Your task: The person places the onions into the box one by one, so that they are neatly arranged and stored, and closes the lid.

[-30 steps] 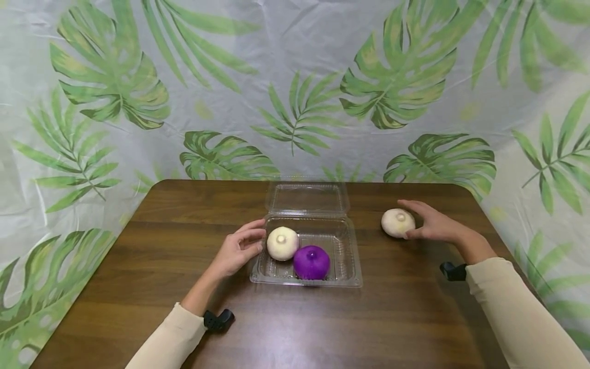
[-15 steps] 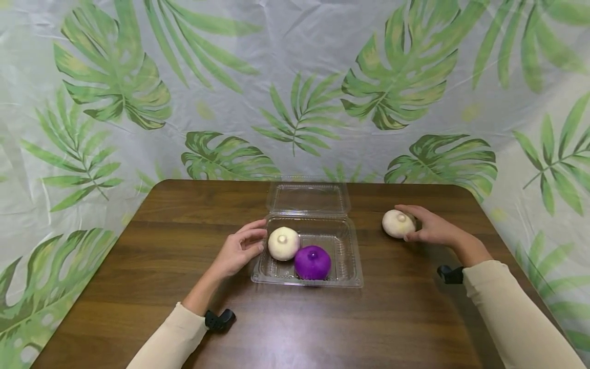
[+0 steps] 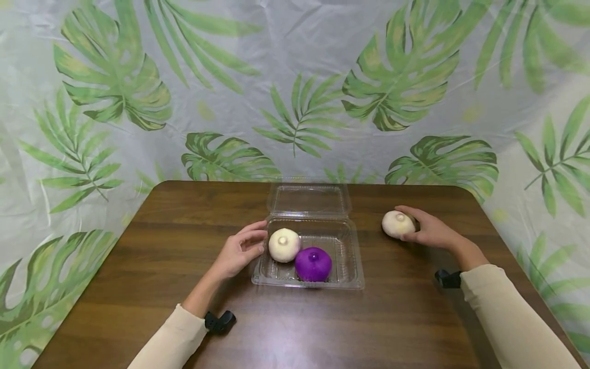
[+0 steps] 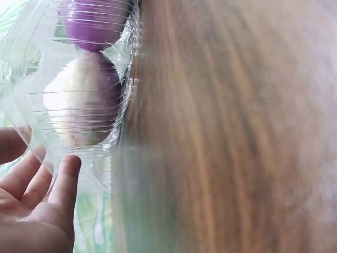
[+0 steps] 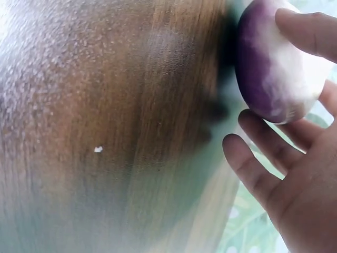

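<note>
A clear plastic clamshell container [image 3: 343, 256] stands with its lid folded back on the table. Inside, a white-topped turnip [image 3: 283, 245] sits at the left, touching a bright purple turnip [image 3: 313, 265] near the front. My left hand [image 3: 238, 251] rests at the container's left rim, its fingers loosely bent and touching the edge. Off to the right, my right hand [image 3: 430, 229] holds another turnip [image 3: 397, 224], white above and purple on its side. In the right wrist view, the thumb [image 5: 310, 34] presses on this turnip while fingers lie along its other side.
The brown wooden table [image 3: 295, 328] reaches back to a leaf-printed curtain [image 3: 295, 92]. The container's open lid [image 3: 309, 199] lies toward the table's back edge. A tiny white speck [image 5: 98, 149] shows on the tabletop.
My right hand has closed in around the turnip on the right, its thumb and fingers now against it. The left hand and the container stay in place.
</note>
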Tool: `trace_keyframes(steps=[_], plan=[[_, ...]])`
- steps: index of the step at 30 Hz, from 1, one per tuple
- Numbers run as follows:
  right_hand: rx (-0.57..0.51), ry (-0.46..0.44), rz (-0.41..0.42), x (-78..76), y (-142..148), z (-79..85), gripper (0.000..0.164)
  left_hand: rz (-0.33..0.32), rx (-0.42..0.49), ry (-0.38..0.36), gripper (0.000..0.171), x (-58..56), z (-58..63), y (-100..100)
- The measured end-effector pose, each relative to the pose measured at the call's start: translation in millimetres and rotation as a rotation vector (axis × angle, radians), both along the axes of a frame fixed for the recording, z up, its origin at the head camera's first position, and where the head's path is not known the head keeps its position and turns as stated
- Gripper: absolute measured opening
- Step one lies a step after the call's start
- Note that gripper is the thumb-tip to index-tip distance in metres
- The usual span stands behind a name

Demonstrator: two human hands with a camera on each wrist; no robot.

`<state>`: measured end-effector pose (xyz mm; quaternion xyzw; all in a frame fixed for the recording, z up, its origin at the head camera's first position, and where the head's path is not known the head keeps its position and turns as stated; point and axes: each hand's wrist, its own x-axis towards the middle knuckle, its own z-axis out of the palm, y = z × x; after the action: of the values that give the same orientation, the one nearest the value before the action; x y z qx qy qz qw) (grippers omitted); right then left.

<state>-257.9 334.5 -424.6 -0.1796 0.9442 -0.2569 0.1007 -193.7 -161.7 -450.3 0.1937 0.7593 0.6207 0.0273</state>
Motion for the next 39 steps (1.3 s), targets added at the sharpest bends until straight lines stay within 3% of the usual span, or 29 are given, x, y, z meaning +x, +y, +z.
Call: trace_keyframes(steps=[16, 31, 39], plan=[[-0.017, -0.008, -0.018, -1.0, -3, -0.5, 0.080, -0.001, 0.019, -0.017, 0.040, -0.6, -2.2, 0], [0.001, 0.000, -0.050, -1.5, -3, 7.6, 0.077, -0.016, 0.022, -0.002, 0.039, -3.0, -3.5, 0], [-0.001, 0.015, -0.038, -5.8, -8, 19.6, 0.076, -0.010, 0.020, -0.019, 0.038, -2.8, -4.2, -2]])
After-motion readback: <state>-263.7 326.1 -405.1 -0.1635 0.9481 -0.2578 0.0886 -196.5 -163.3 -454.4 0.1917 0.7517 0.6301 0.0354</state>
